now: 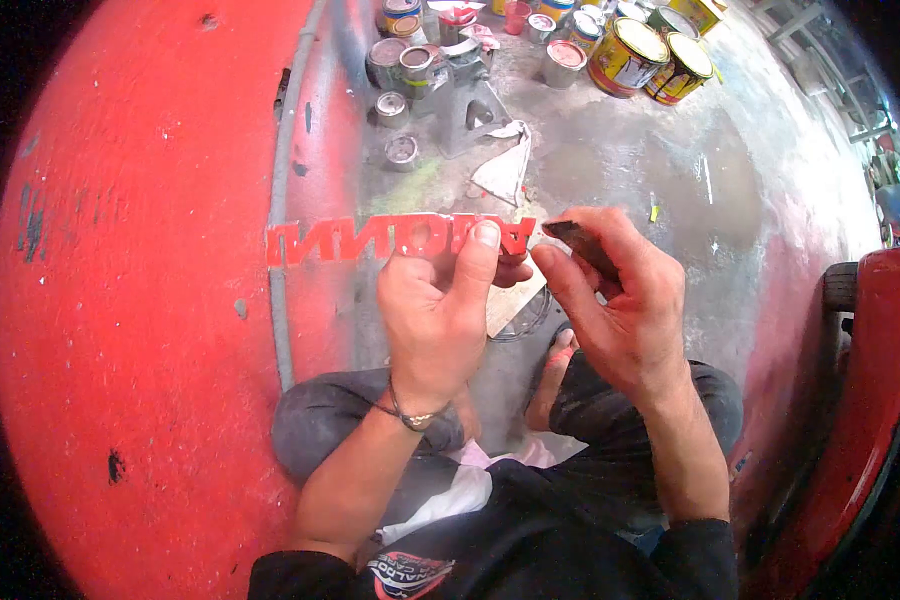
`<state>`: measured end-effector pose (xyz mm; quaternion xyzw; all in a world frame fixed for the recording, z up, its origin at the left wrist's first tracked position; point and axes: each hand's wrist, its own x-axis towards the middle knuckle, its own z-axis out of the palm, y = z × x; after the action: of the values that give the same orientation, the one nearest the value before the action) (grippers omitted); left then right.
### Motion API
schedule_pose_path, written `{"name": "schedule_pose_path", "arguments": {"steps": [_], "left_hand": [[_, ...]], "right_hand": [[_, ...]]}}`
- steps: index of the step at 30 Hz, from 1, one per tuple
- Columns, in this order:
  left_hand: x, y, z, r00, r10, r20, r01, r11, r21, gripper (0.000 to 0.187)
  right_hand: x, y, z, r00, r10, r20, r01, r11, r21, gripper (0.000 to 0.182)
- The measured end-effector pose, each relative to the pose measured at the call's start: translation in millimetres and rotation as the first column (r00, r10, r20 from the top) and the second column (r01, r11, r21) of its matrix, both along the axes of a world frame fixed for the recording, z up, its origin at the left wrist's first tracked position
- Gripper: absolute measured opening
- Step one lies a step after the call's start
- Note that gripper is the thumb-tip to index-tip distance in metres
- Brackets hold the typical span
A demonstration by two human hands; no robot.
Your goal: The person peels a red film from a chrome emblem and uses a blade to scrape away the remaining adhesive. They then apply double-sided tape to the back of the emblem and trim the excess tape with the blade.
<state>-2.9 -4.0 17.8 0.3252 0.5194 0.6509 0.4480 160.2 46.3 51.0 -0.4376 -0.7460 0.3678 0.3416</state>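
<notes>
A long red strip of cut-out letters (335,239) stretches leftward from my left hand (432,320). That hand is closed on its right end, thumb pressed on the face and fingertips showing beneath. My right hand (638,305) is closed around a small dark flat piece with a pointed tip (562,232), much of it hidden in the fingers. The tip points left, close to the strip's right end. Behind the strip, a pale flat board (510,308) shows partly between the two hands.
A large red painted panel (140,300) fills the left side. Paint cans (628,55) and smaller tins (402,150) stand on the stained floor ahead, near a crumpled white cloth (505,170). At the right edge is a red car body part (865,400).
</notes>
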Motion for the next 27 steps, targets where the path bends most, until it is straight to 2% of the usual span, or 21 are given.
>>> {"name": "schedule_pose_path", "arguments": {"steps": [2, 5, 9, 11, 14, 15, 18, 21, 24, 26, 27], "left_hand": [[-3, -1, 3, 0.999, -0.021, 0.030, 0.021, 1.000, -0.019, 0.023], [-5, -2, 7, 0.994, -0.057, -0.089, 0.049, 0.995, -0.090, 0.022], [-9, -2, -4, 0.946, -0.158, -0.282, 0.139, 0.987, -0.084, 0.018], [-10, -2, -3, 0.949, -0.201, -0.242, 0.180, 0.978, -0.108, 0.021], [-11, 0, 2, 0.956, -0.243, -0.164, 0.217, 0.963, -0.161, 0.024], [-13, 0, 5, 0.959, -0.250, -0.134, 0.224, 0.957, -0.182, 0.024], [-13, 0, 10, 0.970, -0.237, -0.060, 0.232, 0.970, -0.080, 0.024], [-18, 1, 6, 0.942, -0.311, -0.124, 0.292, 0.945, -0.151, 0.025], [-6, -2, -1, 0.976, -0.209, 0.055, 0.212, 0.975, -0.060, 0.026], [-4, -2, -4, 0.986, -0.162, 0.026, 0.164, 0.985, -0.059, 0.027], [-4, -3, -5, 0.990, -0.138, 0.009, 0.138, 0.988, -0.062, 0.027]], "right_hand": [[-1, 2, 2, 0.999, 0.054, 0.002, -0.054, 0.996, 0.076, 0.028], [1, 7, -6, 0.993, 0.087, 0.080, -0.100, 0.978, 0.181, 0.027], [13, 18, -7, 0.954, 0.142, 0.264, -0.218, 0.933, 0.286, 0.031], [18, 22, -5, 0.936, 0.169, 0.310, -0.266, 0.914, 0.305, 0.028], [11, 16, -2, 0.905, 0.083, 0.417, -0.299, 0.822, 0.485, 0.023], [8, 14, -1, 0.906, 0.063, 0.419, -0.289, 0.816, 0.501, 0.023], [1, 11, -2, 0.914, 0.023, 0.405, -0.258, 0.804, 0.536, 0.022], [3, 12, -9, 0.939, -0.002, 0.344, -0.205, 0.800, 0.564, 0.024], [3, 6, -22, 0.959, -0.010, 0.283, -0.156, 0.814, 0.559, 0.025], [-2, -6, -30, 0.959, 0.010, 0.282, -0.169, 0.821, 0.545, 0.026], [-6, -14, -31, 0.968, 0.084, 0.234, -0.192, 0.852, 0.488, 0.026]]}}
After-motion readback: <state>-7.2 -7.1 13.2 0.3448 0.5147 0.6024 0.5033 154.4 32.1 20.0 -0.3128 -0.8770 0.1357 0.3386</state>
